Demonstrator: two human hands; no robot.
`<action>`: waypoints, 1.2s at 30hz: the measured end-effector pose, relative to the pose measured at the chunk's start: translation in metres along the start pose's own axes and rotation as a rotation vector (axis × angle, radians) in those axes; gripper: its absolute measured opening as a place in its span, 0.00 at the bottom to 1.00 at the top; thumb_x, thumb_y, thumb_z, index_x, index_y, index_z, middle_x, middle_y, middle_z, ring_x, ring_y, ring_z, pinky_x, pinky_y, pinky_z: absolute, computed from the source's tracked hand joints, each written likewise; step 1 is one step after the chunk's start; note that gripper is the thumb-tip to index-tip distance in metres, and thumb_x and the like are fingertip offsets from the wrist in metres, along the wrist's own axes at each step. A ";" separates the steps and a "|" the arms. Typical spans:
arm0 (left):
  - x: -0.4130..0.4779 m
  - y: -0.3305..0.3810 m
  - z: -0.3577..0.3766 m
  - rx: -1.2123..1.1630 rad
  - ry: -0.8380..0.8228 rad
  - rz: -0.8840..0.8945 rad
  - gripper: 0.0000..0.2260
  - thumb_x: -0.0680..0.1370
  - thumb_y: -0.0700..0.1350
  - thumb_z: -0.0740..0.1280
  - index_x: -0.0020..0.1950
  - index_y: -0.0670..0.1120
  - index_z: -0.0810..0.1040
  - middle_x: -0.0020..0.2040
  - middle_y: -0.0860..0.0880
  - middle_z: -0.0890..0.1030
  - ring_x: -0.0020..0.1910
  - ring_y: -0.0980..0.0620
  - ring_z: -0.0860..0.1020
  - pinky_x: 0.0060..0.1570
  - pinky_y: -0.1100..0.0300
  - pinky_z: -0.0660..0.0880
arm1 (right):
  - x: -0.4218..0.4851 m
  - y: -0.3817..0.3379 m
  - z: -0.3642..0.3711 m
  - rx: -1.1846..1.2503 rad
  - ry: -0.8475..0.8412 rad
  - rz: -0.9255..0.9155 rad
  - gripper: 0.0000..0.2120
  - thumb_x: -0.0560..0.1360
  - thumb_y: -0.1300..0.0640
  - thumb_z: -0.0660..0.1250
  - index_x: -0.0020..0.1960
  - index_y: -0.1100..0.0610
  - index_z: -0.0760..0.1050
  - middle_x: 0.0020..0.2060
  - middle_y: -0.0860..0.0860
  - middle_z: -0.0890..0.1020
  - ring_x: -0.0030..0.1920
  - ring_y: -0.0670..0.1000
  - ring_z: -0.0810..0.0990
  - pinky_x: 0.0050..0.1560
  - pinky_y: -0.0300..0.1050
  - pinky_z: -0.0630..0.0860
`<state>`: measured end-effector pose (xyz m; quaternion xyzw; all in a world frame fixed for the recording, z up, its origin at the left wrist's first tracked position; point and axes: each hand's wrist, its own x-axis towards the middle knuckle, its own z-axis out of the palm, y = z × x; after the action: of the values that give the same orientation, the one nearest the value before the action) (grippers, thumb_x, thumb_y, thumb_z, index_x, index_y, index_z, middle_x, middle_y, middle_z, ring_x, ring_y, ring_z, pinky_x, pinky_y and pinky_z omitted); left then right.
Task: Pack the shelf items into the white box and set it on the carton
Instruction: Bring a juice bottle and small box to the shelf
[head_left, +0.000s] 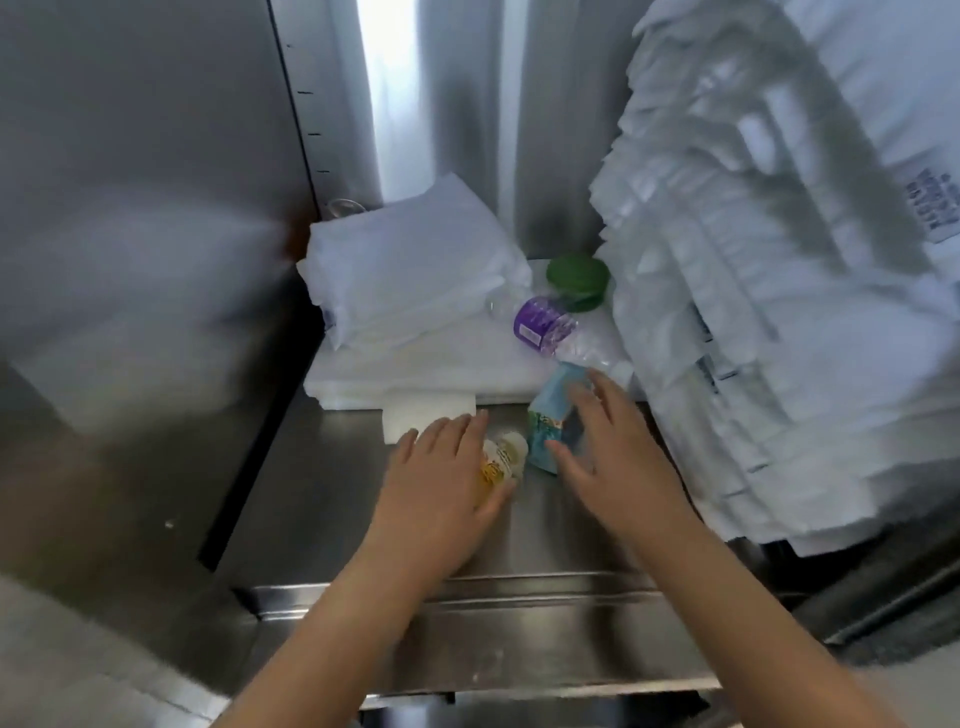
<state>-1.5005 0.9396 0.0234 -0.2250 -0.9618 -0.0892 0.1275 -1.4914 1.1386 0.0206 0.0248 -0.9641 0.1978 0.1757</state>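
Note:
Both my hands reach onto a steel shelf (519, 540). My left hand (441, 483) lies over a small yellow and white bottle (501, 457), fingers straight and thumb beside it. My right hand (613, 447) has spread fingers against a light blue pouch (550, 415) that stands tilted on the shelf. Behind them lies a clear bottle with a purple label (543, 325), and a green-lidded jar (577, 281) stands further back. The view is blurred. No white box or carton is in view.
Folded white plastic bags (405, 275) are stacked at the back left on a white pad (415, 374). A tall leaning pile of white packets (753, 291) fills the right side. Steel walls (145, 208) close in the left and back.

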 end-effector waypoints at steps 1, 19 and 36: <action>0.008 0.001 0.006 -0.010 -0.018 0.026 0.30 0.78 0.64 0.49 0.76 0.51 0.54 0.72 0.52 0.65 0.69 0.53 0.63 0.68 0.56 0.57 | 0.010 0.002 0.004 -0.007 0.001 -0.004 0.29 0.76 0.44 0.61 0.74 0.51 0.58 0.73 0.52 0.58 0.72 0.52 0.59 0.68 0.47 0.62; 0.013 -0.004 0.018 0.042 -0.106 -0.123 0.29 0.69 0.70 0.57 0.64 0.55 0.65 0.55 0.55 0.74 0.52 0.52 0.75 0.37 0.59 0.67 | 0.026 0.026 0.026 0.130 0.035 -0.090 0.24 0.72 0.43 0.66 0.63 0.53 0.70 0.70 0.56 0.61 0.72 0.55 0.57 0.69 0.45 0.55; -0.002 0.005 0.017 0.088 -0.005 -0.262 0.30 0.70 0.68 0.61 0.66 0.55 0.63 0.56 0.54 0.74 0.54 0.51 0.75 0.41 0.56 0.72 | 0.003 0.028 -0.013 0.100 -0.099 -0.271 0.29 0.65 0.34 0.62 0.61 0.49 0.75 0.62 0.49 0.70 0.63 0.51 0.65 0.64 0.48 0.66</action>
<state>-1.4996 0.9469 0.0070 -0.0917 -0.9863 -0.0621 0.1220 -1.4928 1.1700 0.0224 0.1732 -0.9483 0.2186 0.1514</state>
